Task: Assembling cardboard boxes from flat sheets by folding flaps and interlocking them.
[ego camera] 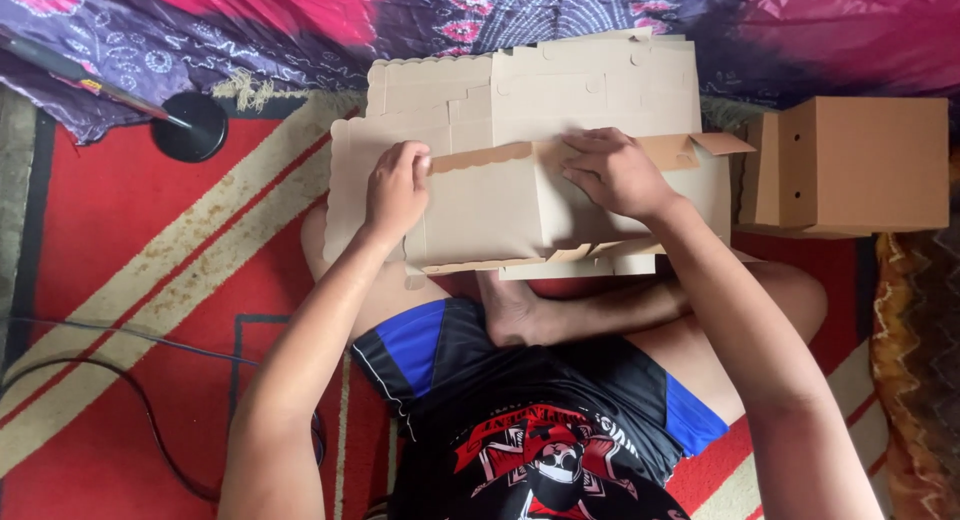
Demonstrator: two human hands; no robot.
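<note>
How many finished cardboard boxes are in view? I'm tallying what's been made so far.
1: a closed box sits on the rug at the right. The piece under the left hand and right hand is only half folded. Others may be off-frame.

1. Left of the cardboard sheets (520, 150), the red striped rug (130, 270) lies bare and gives a hand wide room to pass.
2. A black round base (190, 126) with a thin rod sits at the rug's far left edge, narrowing that side.
3. A black cable (120, 380) loops over the near-left rug, low but a snag.
4. To the right, a folded brown box (850, 165) stands just beside the sheets, leaving only a narrow gap.
5. Behind the sheets, purple and pink fabric (500, 10) closes the far side.
6. Crossed bare legs (600, 310) fill the near side under the sheets.
</note>
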